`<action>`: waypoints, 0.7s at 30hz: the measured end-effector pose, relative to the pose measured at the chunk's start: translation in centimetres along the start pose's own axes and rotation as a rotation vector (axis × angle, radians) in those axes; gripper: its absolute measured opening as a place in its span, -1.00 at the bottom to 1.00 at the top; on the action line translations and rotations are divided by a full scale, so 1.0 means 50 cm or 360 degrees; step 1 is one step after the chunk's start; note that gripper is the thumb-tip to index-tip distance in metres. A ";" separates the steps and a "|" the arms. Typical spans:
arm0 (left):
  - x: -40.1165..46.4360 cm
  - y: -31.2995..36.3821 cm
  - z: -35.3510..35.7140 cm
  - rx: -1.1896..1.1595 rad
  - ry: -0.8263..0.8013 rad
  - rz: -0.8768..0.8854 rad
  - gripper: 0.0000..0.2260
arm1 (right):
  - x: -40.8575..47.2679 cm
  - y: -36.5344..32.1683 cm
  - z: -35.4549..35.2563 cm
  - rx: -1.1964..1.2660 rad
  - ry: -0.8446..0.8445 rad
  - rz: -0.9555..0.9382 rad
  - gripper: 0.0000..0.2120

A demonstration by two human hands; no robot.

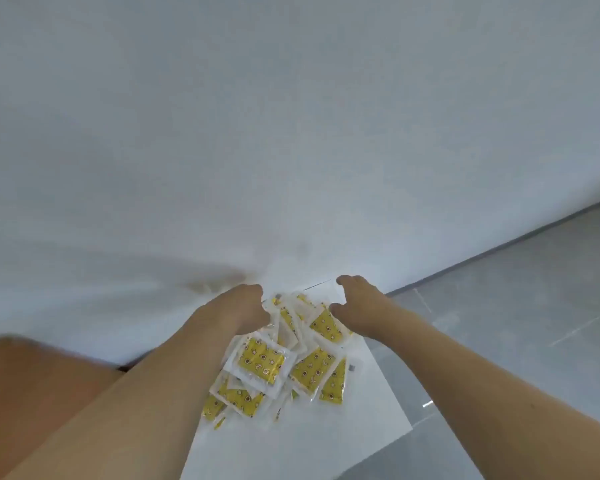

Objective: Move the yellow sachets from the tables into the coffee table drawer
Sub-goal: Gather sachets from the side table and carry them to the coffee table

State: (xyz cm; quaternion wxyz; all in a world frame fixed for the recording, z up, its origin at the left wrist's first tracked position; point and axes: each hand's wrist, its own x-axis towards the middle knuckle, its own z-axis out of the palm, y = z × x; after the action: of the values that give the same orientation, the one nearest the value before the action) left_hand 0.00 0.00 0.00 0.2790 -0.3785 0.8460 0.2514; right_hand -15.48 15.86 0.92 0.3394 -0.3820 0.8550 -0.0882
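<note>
both hands, the left hand (245, 308) and right hand (359, 306), curl over the far edge of a sachet pile (274, 362) on a white table (326, 441), nothing visibly moved yet, no drawer in sight.

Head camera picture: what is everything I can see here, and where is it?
yellow sachets: a heap, too overlapped to count, yellow with clear white edges, piled on the white table
white table: one, white, low in the middle of the picture, under the heap
wall: one, pale grey-white, filling the upper picture
floor: grey, on the right
left hand: one, at the far left edge of the heap, fingers curled down out of sight, grip unclear
right hand: one, at the far right edge of the heap, fingers curled, grip unclear
</note>
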 end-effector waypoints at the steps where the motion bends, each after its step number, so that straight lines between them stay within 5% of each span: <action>1: 0.021 -0.020 0.035 0.0044 -0.0014 -0.0035 -0.52 | 0.018 0.001 0.044 0.0015 -0.0049 0.0045 -0.53; 10: 0.124 -0.141 0.279 0.0048 0.0133 -0.0335 -0.01 | 0.158 0.010 0.312 0.0195 -0.0015 0.0112 -0.61; 15: 0.124 -0.143 0.280 -0.0394 0.0337 -0.0247 -0.42 | 0.188 -0.006 0.330 0.0184 0.0025 0.0197 -0.64; 18: 0.122 -0.159 0.271 -0.1093 0.0182 -0.0290 -0.69 | 0.203 -0.016 0.322 0.0190 0.0075 0.0221 -0.69; 21: 0.107 -0.189 0.253 -0.1574 0.0060 -0.0331 -0.76 | 0.218 -0.036 0.314 0.0212 0.0097 0.0213 -0.73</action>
State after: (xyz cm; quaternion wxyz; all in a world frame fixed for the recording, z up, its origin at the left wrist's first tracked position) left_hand 7.98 -0.18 -14.64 0.0747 -0.5520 0.5883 0.5862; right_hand -9.46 8.56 -15.80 0.3429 -0.2979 0.8808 -0.1337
